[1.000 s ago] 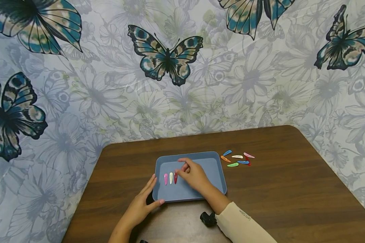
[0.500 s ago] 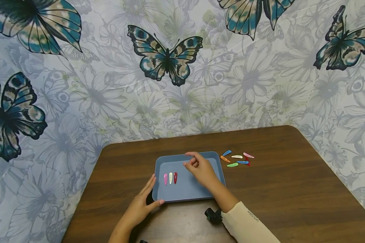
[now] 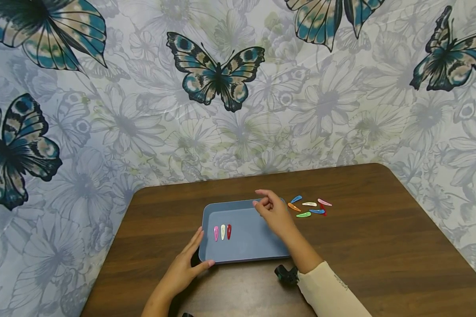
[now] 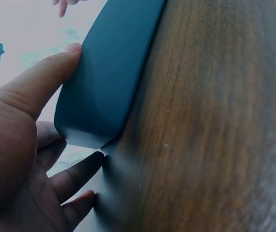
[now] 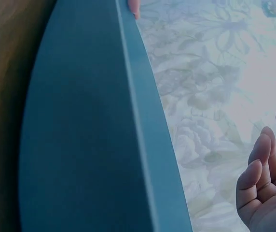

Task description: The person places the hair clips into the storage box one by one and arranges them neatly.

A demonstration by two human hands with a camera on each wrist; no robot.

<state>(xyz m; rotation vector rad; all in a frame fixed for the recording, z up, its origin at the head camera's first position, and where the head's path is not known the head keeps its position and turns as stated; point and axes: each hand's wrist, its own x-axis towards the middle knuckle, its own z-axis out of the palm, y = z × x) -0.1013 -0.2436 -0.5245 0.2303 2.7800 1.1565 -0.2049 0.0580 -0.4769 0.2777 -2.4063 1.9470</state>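
Note:
A blue-grey tray (image 3: 254,246) holds three snap hair clips side by side toward its left: a pink hair clip (image 3: 216,234), a white hair clip (image 3: 223,232) and a red hair clip (image 3: 229,232). My left hand (image 3: 178,270) rests against the tray's near left corner, fingers along the left side and thumb at the front edge. In the left wrist view, the thumb touches the outer wall. My right hand (image 3: 277,218) is over the tray's right side with nothing in it. Its fingers are loosely bent, as the right wrist view also shows.
Right of the tray, several loose hair clips lie on the wooden table (image 3: 361,246), among them an orange clip (image 3: 294,207), a green clip (image 3: 303,215) and a pink clip (image 3: 324,202). A butterfly-patterned cloth (image 3: 321,110) hangs behind the table.
My right hand has moved away from the red hair clip, rightward across the tray toward the loose clips. My left hand and the three clips in the tray have stayed put.

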